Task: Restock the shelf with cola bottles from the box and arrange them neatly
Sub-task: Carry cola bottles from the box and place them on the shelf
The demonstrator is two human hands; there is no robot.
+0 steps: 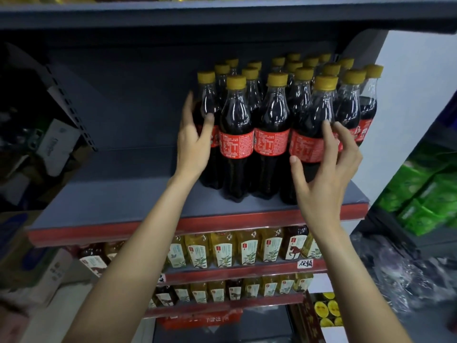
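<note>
Left hand (194, 142) grips leftmost cola bottle (207, 129); right hand (326, 169) open, fingertips on front-right bottle (311, 134). Squeeze block together evenly on shelf (111, 201), labels forward.

The cola bottles (277, 115) stand upright in a tight cluster right of centre in the frame, filling the right half of the grey shelf (111, 201) with its red front strip. Each is clear plastic with dark cola, a yellow cap and a red label round the middle. The front row sits near the shelf's front edge, with further rows behind, perhaps five deep, though the rear ones are mostly hidden. The leftmost bottle (209, 125) stands at the cluster's left edge, slightly behind the front row. The front right bottle (312, 134) touches its neighbours. The shelf's left half is bare.
</note>
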